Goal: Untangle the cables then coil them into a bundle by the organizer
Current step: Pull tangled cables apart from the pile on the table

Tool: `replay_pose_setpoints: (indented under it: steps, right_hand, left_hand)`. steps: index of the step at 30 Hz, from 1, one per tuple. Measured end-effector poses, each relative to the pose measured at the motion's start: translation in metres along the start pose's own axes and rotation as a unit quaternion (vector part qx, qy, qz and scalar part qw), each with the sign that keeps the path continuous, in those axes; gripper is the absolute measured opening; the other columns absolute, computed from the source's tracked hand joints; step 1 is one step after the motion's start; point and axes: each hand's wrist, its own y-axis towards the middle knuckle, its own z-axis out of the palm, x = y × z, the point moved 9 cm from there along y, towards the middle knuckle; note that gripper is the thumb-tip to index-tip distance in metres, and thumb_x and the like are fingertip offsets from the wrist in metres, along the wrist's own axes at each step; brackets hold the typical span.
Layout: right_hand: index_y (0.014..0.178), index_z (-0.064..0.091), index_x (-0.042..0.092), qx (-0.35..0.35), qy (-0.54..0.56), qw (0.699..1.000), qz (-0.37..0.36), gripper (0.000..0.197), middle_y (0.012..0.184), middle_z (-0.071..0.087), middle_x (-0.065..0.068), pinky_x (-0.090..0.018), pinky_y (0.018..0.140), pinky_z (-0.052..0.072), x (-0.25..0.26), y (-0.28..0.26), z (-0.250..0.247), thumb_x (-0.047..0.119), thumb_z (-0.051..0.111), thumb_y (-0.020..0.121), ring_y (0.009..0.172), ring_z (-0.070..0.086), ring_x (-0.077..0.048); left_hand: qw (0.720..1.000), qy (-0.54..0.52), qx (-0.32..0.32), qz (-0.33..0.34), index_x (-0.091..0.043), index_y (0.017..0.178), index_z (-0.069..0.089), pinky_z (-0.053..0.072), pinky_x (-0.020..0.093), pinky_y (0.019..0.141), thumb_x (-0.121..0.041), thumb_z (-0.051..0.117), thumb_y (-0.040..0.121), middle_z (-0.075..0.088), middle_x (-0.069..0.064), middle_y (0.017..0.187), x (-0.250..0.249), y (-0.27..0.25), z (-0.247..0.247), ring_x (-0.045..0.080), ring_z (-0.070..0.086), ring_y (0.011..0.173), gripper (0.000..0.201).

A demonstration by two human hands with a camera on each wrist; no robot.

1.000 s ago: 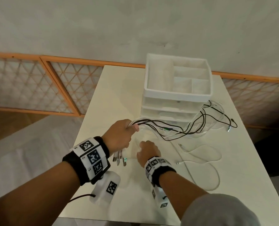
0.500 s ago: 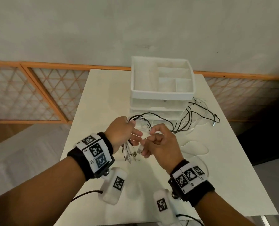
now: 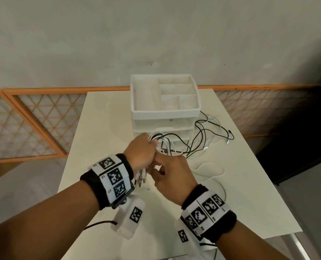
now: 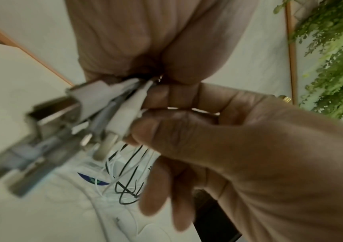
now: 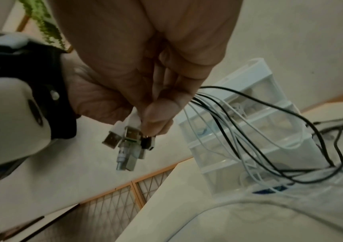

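Observation:
Above the white table, my left hand grips a bunch of black and white cables. Their plug ends hang out below the fist. The rest of the cables trail right, down to the table beside the white drawer organizer. My right hand is up against the left one. In the left wrist view its thumb and forefinger pinch a white plug of the bunch. The right wrist view shows the plug ends under that thumb, with the cables running off toward the organizer.
Loose white cable loops lie on the table right of my hands. The table's right edge drops to dark floor. An orange-framed lattice panel runs along the wall on the left and behind.
My right hand rose from the table and closed in on the plug ends under the left fist. The left hand kept its hold on the cables.

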Motion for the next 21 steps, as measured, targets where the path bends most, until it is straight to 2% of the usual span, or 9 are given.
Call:
replay_pose_setpoints:
  steps: [3,5,8,10,13,16,17,19,21]
  right_hand:
    - [0.088,0.069,0.021,-0.103,-0.017,0.994,-0.022,0.008,0.071,0.072,0.010,-0.026,0.057,0.052,0.002,-0.001,-0.028,0.015,0.068,0.082,0.044,0.045,0.008]
    - [0.091,0.071,0.024,-0.154,-0.020,0.988,0.006,0.012,0.062,0.066,0.011,-0.028,0.058,0.053,-0.008,0.002,-0.047,0.019,0.069,0.080,0.047,0.047,0.005]
    - [0.101,0.075,0.026,-0.118,-0.044,0.992,0.008,0.023,0.065,0.063,0.012,-0.033,0.069,0.056,-0.013,0.012,-0.048,0.022,0.068,0.079,0.064,0.060,-0.004]
    - [0.099,0.075,0.027,-0.115,-0.054,0.992,-0.005,0.021,0.068,0.061,0.012,-0.031,0.067,0.055,-0.011,0.017,-0.046,0.023,0.069,0.079,0.068,0.058,-0.006]
    - [0.093,0.075,0.026,-0.170,-0.053,0.984,-0.019,0.015,0.068,0.057,0.011,-0.018,0.059,0.044,-0.011,0.018,-0.049,0.020,0.072,0.080,0.062,0.050,-0.004]
    - [0.094,0.075,0.024,-0.217,-0.066,0.974,-0.028,0.015,0.071,0.058,0.011,-0.007,0.056,0.034,-0.008,0.017,-0.053,0.020,0.076,0.079,0.057,0.044,0.002]
    - [0.094,0.075,0.023,-0.225,-0.063,0.972,-0.034,0.016,0.072,0.059,0.011,-0.008,0.055,0.035,-0.008,0.017,-0.053,0.020,0.077,0.079,0.056,0.043,0.004]
    - [0.092,0.074,0.023,-0.229,-0.057,0.971,-0.035,0.015,0.069,0.058,0.011,-0.018,0.053,0.043,-0.008,0.018,-0.053,0.022,0.077,0.078,0.057,0.049,-0.001]
    - [0.075,0.068,0.026,-0.201,-0.057,0.978,-0.006,0.008,0.058,0.051,0.012,-0.026,0.055,0.046,-0.015,0.025,-0.049,0.027,0.074,0.080,0.057,0.052,-0.012]
  left_hand:
    - [0.998,-0.057,-0.002,-0.015,-0.008,0.089,0.046,0.044,0.034,0.062,-0.021,0.044,0.101,0.050,0.008,0.076,0.003,0.000,-0.003,0.020,0.049,0.065,0.017]
    - [0.994,-0.105,0.023,-0.022,-0.006,0.099,0.045,0.044,0.030,0.051,-0.020,0.044,0.102,0.045,0.006,0.069,0.001,-0.003,-0.002,0.016,0.043,0.054,0.015]
    - [0.994,-0.093,0.058,-0.016,-0.011,0.102,0.048,0.038,0.025,0.043,-0.026,0.043,0.103,0.045,0.004,0.065,-0.011,-0.011,0.002,0.012,0.037,0.045,0.016]
    - [0.992,-0.088,0.087,-0.003,-0.011,0.096,0.050,0.035,0.024,0.042,-0.030,0.042,0.104,0.042,0.000,0.059,-0.022,-0.015,0.005,0.009,0.034,0.040,0.022]
    - [0.989,-0.096,0.116,0.014,-0.002,0.094,0.055,0.032,0.023,0.040,-0.032,0.041,0.105,0.034,-0.003,0.050,-0.034,-0.016,0.007,0.011,0.027,0.039,0.035]
    - [0.991,-0.080,0.104,0.014,0.013,0.103,0.058,0.032,0.022,0.038,-0.033,0.042,0.104,0.032,0.000,0.049,-0.039,-0.013,0.002,0.014,0.025,0.039,0.049]
    - [0.991,-0.078,0.103,0.012,0.015,0.104,0.057,0.032,0.021,0.038,-0.033,0.042,0.104,0.032,0.000,0.048,-0.039,-0.012,0.001,0.014,0.025,0.038,0.051]
    - [0.989,-0.095,0.110,-0.003,0.013,0.098,0.058,0.031,0.020,0.037,-0.034,0.045,0.104,0.031,-0.003,0.043,-0.040,-0.012,0.000,0.012,0.024,0.035,0.049]
    - [0.984,-0.127,0.124,-0.019,0.000,0.088,0.051,0.029,0.019,0.036,-0.032,0.049,0.103,0.032,-0.005,0.042,-0.043,-0.015,0.002,0.009,0.024,0.034,0.035]
